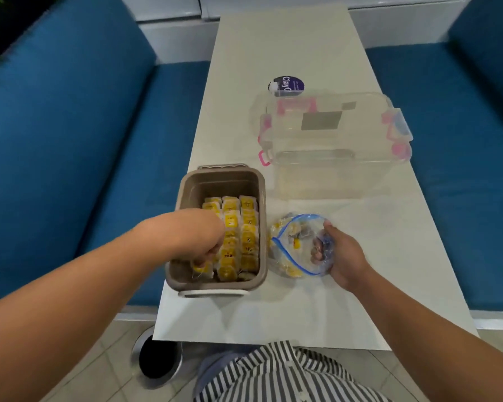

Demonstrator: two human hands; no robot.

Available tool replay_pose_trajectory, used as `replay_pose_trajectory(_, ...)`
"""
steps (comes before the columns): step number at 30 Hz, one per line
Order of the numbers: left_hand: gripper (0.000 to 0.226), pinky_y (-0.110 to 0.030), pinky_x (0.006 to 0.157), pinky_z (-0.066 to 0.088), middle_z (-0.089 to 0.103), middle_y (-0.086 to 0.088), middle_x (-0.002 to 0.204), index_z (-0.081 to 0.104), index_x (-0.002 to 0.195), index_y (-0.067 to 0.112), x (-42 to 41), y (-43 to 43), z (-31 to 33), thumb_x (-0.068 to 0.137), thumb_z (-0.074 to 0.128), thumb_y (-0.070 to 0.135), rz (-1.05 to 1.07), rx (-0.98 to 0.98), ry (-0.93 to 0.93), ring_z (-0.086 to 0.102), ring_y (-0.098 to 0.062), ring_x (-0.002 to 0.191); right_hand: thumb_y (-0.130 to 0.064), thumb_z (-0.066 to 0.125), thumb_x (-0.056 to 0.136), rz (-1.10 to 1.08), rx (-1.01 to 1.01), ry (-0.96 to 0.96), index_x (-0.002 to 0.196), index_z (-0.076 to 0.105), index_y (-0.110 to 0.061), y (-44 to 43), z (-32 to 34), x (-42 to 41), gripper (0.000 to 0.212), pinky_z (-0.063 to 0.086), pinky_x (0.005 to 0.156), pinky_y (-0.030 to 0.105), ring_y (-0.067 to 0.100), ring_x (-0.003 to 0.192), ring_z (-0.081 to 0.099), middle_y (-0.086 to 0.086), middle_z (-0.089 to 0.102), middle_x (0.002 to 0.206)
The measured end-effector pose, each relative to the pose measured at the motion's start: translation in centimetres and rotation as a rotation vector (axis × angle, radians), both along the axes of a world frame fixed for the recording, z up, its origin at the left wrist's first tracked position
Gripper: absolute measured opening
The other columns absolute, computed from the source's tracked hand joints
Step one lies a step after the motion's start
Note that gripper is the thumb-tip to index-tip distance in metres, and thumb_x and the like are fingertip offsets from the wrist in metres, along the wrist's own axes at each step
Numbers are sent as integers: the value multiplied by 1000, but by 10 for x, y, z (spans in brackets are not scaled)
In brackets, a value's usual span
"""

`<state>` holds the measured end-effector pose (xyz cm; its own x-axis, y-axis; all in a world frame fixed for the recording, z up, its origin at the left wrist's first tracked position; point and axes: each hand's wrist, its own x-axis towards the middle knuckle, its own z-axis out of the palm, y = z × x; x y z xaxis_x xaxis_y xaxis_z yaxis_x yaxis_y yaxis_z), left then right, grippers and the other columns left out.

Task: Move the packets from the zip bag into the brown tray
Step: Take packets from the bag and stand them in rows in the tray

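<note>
1. Brown tray: sits on the tabletop, its left wall along the left edge. It holds yellow packets in rows; the far end is bare.
2. Your left hand: inside the tray, fingers curled down, pinching one packet at the near-left corner.
3. Zip bag: just right of the tray, mouth open, with loose packets inside.
4. Your right hand: grips the bag's right side, thumb over the rim.
5. Clear box: pink latches, beyond the bag, near the right edge.
6. Purple-labelled container: behind the box.
7. Bare tabletop lies nearer you than the tray and bag.
8. Blue benches flank both long edges.
</note>
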<state>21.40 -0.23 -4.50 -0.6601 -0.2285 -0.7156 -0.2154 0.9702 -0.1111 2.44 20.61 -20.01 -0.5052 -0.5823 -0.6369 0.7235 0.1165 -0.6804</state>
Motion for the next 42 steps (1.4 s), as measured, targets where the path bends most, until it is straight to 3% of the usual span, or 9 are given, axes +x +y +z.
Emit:
replay_pose_trajectory(11, 9, -35, 70, 53, 58, -3, 79, 70, 89, 15, -7, -5, -50, 86, 61, 14, -57, -53, -24, 57, -23, 74, -31, 54, 105, 16, 15, 30, 74, 53, -12, -2, -5, -1, 36, 34, 56, 34, 22, 54, 39, 9, 45, 62)
replay_pose_trajectory(15, 10, -38, 74, 57, 56, -2, 81, 59, 81, 21, -10, -11, -53, 86, 63, 14, -99, -103, 5, 59, -24, 78, -31, 54, 105, 10, 24, 31, 77, 54, -12, -3, -6, -1, 34, 36, 56, 33, 21, 54, 40, 8, 45, 61)
replay_pose_trajectory(20, 14, -34, 62, 54, 51, 2, 69, 56, 75, 18, -12, -15, -52, 85, 61, 11, -119, -177, 22, 57, -21, 68, -32, 54, 104, 7, 38, 51, 80, 54, -12, -1, -5, 1, 32, 37, 54, 32, 21, 52, 41, 7, 45, 61)
replay_pose_trajectory(26, 28, -33, 58, 46, 47, 3, 66, 45, 65, 17, -14, -9, -43, 85, 63, 10, -132, -233, -7, 53, -19, 65, -31, 55, 104, 0, 58, 31, 81, 53, -12, -1, -2, 1, 30, 39, 54, 31, 21, 53, 41, 8, 44, 64)
replay_pose_trajectory(31, 16, -34, 64, 48, 46, 2, 73, 50, 81, 16, -14, -1, -40, 90, 62, 10, -92, -197, -21, 53, -20, 73, -32, 58, 103, -27, 78, 14, 82, 59, -14, -2, 4, 4, 28, 45, 57, 29, 18, 53, 47, 5, 51, 65)
replay_pose_trajectory(36, 15, -33, 73, 56, 67, 2, 90, 69, 92, 23, -15, -9, -20, 84, 72, 35, -15, -118, 8, 64, -19, 82, -30, 55, 105, -23, 59, -4, 72, 59, -14, -3, 10, 7, 36, 45, 57, 27, 18, 51, 52, 5, 54, 63)
replay_pose_trajectory(39, 23, -30, 77, 48, 68, 5, 104, 68, 109, 30, -26, -10, 8, 90, 68, 41, 52, -73, 123, 63, -18, 96, -31, 55, 104, -22, 46, -4, 74, 54, -14, -2, 9, 7, 35, 38, 60, 30, 21, 54, 44, 9, 47, 65)
replay_pose_trajectory(42, 18, -33, 83, 49, 67, 9, 99, 67, 109, 32, -40, 5, 35, 92, 64, 38, 178, 4, 341, 60, -16, 96, -31, 56, 103, -33, 48, 2, 75, 54, -13, -1, 6, 7, 33, 38, 62, 32, 22, 55, 43, 10, 47, 66)
